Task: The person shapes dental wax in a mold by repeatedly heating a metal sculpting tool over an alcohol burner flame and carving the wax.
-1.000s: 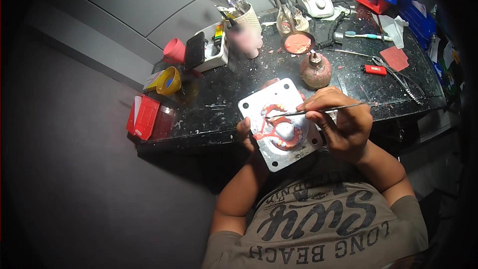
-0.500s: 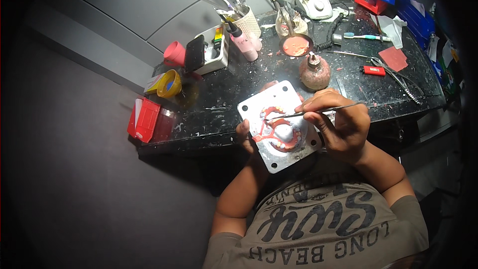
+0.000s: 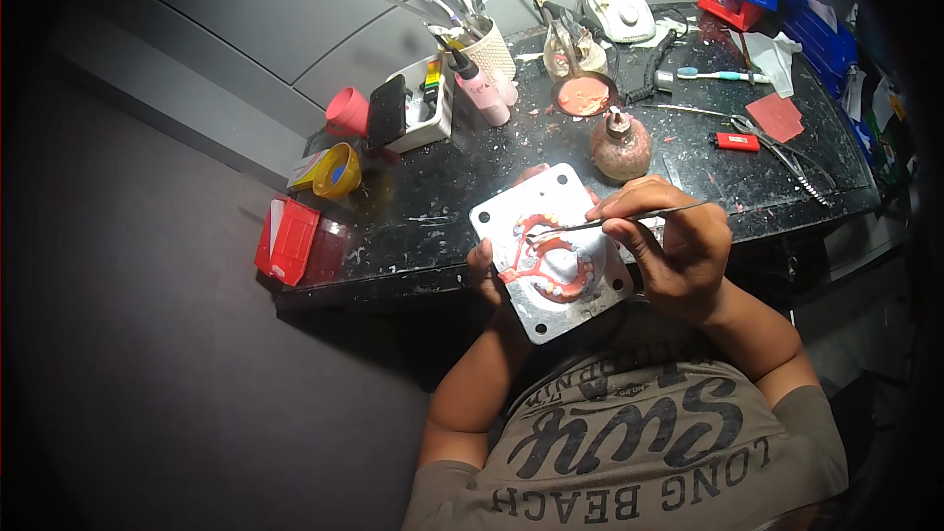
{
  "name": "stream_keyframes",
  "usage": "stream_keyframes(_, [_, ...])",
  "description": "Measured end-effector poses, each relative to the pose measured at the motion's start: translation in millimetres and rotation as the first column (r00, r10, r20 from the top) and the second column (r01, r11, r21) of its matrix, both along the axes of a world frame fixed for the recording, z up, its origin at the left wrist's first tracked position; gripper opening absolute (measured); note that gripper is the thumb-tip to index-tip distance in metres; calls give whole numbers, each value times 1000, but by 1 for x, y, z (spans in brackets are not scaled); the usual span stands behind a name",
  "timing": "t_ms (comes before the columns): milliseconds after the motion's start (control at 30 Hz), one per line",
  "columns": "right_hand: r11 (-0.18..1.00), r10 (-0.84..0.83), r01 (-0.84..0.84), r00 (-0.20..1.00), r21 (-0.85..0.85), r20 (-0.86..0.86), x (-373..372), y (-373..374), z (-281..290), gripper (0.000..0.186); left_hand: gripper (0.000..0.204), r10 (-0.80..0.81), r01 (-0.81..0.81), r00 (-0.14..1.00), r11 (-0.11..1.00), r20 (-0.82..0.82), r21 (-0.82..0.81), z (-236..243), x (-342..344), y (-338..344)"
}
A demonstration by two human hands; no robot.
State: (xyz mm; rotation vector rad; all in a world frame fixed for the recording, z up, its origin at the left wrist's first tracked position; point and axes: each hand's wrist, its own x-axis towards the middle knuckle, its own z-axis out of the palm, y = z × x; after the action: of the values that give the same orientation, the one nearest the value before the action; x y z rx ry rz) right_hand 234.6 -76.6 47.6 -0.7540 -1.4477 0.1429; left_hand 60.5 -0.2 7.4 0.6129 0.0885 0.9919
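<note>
A square metal denture flask half (image 3: 551,320) with holes at its corners is tilted toward me over the bench's front edge. Set in its white filling are two curved pink wax dentures with teeth (image 3: 570,287), joined by pink wax strips. My left hand (image 3: 482,267) grips the flask from its left side and from beneath; most of the fingers are hidden behind it. Pinched in my right hand (image 3: 674,246) is a thin dark wax carving tool (image 3: 578,227), its tip at the wax between the two dentures.
Beyond the flask stand a round glass spirit burner (image 3: 621,147) and a pan of pink wax (image 3: 584,94). A pink bottle (image 3: 480,88) and a white tray (image 3: 438,113) stand left of them. Rightward lie a red lighter (image 3: 737,142), pliers (image 3: 787,152) and a toothbrush (image 3: 723,74).
The tool tip has shifted very slightly on the wax. Both hands and the flask stay almost in place; the whole view has moved a little.
</note>
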Motion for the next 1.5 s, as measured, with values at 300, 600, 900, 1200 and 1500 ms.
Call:
stream_keyframes(300, [1000,-5,5,1000,-6,-2,-1,2,-1,17,106,-1,1,1000,998,-15,62,1,1,0])
stream_keyframes(600, [1000,-13,12,999,10,31,-2,0,2,17,107,8,-7,1000,998,-16,56,1,0,1])
stream_keyframes(900, [1000,-9,9,1000,4,5,-2,0,0,17,106,-13,13,1000,999,-13,38,5,1,-2])
stream_keyframes(1200, [1000,-7,7,999,11,31,-3,1,2,18,106,0,1,1000,999,-28,52,-2,-2,3])
stream_keyframes(1500, [1000,16,-16,1000,8,-25,0,0,1,16,104,-47,47,999,999,5,10,0,0,1])
